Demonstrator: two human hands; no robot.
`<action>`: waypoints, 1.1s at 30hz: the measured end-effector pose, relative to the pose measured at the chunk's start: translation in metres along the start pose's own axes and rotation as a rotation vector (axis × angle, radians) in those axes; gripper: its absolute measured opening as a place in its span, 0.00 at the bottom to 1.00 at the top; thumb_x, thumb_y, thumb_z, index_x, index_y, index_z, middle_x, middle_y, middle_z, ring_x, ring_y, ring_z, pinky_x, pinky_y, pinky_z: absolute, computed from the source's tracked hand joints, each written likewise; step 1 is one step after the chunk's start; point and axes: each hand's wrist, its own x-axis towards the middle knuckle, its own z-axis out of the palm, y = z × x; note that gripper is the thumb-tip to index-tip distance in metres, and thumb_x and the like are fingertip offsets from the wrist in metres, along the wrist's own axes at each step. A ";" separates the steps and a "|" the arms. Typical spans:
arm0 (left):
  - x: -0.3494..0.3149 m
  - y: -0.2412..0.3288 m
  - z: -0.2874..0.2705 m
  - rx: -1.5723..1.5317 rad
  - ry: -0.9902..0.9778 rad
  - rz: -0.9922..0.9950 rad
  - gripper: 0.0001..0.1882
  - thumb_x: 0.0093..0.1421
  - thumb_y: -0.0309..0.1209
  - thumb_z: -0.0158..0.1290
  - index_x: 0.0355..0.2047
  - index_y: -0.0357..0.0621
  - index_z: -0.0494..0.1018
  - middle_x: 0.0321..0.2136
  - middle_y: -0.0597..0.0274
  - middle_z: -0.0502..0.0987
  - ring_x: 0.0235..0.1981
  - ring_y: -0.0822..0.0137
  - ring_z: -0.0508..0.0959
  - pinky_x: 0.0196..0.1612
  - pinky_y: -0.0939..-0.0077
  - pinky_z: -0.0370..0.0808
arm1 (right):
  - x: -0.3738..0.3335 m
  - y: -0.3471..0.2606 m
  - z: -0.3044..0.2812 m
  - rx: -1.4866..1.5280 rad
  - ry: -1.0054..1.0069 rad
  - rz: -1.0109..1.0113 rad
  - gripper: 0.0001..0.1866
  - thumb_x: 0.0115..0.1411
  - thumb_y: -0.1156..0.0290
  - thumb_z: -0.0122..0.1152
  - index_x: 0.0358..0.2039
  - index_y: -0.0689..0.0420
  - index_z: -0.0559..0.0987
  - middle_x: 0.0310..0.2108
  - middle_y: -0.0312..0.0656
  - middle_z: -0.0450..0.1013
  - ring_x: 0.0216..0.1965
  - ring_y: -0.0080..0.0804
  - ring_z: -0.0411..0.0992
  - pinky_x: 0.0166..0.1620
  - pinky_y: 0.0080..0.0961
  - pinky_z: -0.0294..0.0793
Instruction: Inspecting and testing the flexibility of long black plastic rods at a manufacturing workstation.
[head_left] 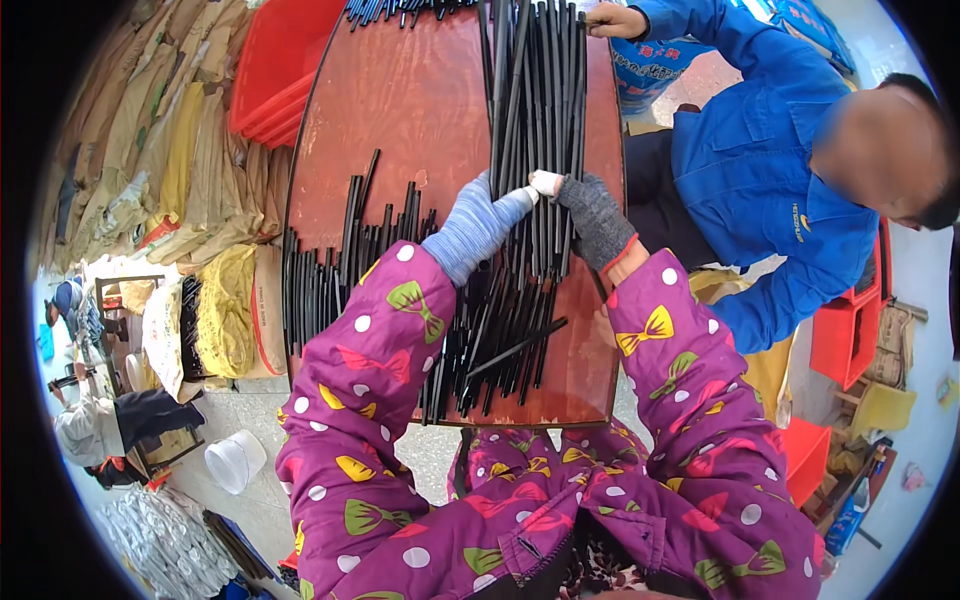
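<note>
A bundle of long, thin black rods runs away from me along the right part of a red-brown table. My left hand, in a blue-grey glove, closes on the bundle's left side. From the right, my right hand grips the same rods, wearing a dark grey glove with pale fingertips. Both thumbs nearly meet on top of the rods. Beneath and nearer to me lie more loose black rods, one of them slanting across the others. Shorter black rods lie side by side left of my left hand.
At the right a co-worker in a blue jacket has a hand at the bundle's far end. More short rods lie at the table's far edge. Red bins and piled sacks stand left; a white bucket is on the floor.
</note>
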 end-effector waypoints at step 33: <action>-0.145 -0.019 0.115 0.050 0.007 0.073 0.20 0.54 0.27 0.50 0.47 0.35 0.61 0.37 0.61 0.70 0.37 0.74 0.69 0.41 0.79 0.68 | -0.184 -0.006 -0.047 -0.235 -0.042 -0.140 0.13 0.47 0.68 0.61 0.32 0.60 0.77 0.27 0.36 0.73 0.28 0.21 0.70 0.32 0.18 0.69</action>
